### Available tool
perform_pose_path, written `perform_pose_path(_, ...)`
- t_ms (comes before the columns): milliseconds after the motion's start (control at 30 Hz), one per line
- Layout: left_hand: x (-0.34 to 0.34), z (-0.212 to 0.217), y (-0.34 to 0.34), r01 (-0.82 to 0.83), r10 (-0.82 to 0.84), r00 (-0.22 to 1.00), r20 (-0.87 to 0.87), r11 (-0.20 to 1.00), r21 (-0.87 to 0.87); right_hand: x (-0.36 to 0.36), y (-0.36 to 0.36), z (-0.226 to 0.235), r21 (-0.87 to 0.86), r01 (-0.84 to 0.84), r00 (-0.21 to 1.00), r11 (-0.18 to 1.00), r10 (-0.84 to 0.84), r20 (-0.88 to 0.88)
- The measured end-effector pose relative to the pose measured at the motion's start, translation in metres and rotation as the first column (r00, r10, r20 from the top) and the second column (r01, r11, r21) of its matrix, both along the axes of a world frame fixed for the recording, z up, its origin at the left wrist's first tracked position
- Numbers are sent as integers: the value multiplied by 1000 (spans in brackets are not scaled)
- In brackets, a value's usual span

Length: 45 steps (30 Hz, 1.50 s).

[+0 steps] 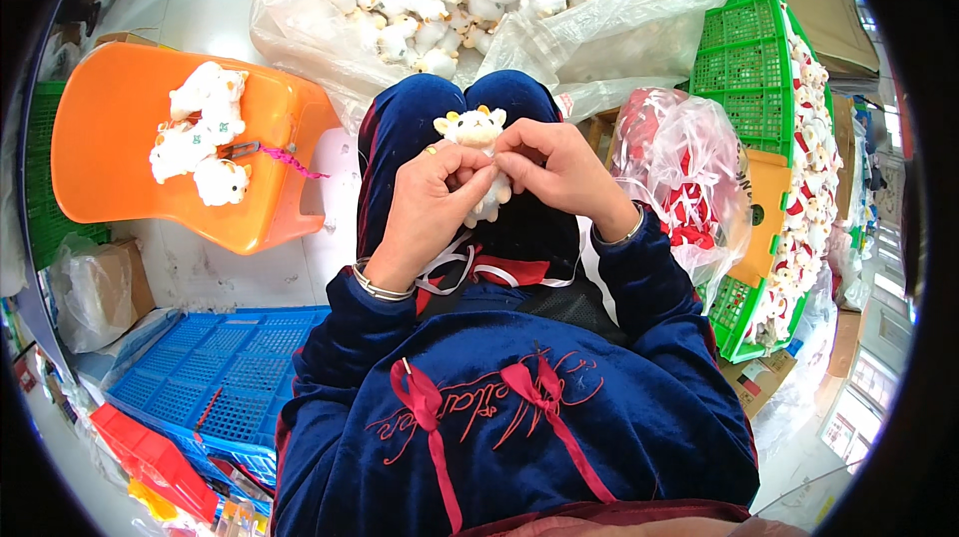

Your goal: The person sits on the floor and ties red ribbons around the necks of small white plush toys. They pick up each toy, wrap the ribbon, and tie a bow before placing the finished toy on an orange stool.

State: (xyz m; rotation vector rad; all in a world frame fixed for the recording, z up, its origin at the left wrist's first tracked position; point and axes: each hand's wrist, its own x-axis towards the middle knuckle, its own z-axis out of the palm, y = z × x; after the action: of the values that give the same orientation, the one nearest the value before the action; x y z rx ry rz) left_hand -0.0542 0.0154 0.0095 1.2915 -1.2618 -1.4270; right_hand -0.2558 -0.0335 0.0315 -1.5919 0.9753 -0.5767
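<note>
Over my lap I hold a small white plush toy (474, 127) with orange ears or horns, its head toward my knees. My left hand (425, 197) is closed around one side of its body, thumb pointing to the middle. From the other side my right hand (564, 172) pinches at the toy's neck. Whether a thin ribbon or thread lies between the fingertips, I cannot tell. Red cloth pieces (509, 268) with white ribbons (455, 262) rest on my lap just below the hands.
Ahead, a clear plastic bag (290, 17) is full of similar white plush toys. Several lie with a pink-corded tool on an orange stool (105, 137) at left. A blue crate (180, 362) is lower left. At right are a bag of red pieces (689, 157) and a green crate (739, 47).
</note>
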Motion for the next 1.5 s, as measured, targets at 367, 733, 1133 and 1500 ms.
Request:
perform_pose_path(367, -7, -10, -1, -59, 71, 980, -184, 996, 68, -1, 0, -8, 137, 29, 994, 990, -43, 99)
perform_pose_path(733, -14, -13, -2, -98, 111, 979, -172, 992, 81, 2, 2, -9, 176, 106, 987, 979, -126, 105)
perform_pose_path(1133, -22, -26, 4, -197, 182, 979, -97, 961, -194, -5, -13, 22, 318, 79, 963, 945, 10, -268)
perform_pose_path(1500, -21, -21, 5, -185, 170, 966, -196, 981, -64, -25, -22, 7, 272, -88, 955, 958, 159, -250)
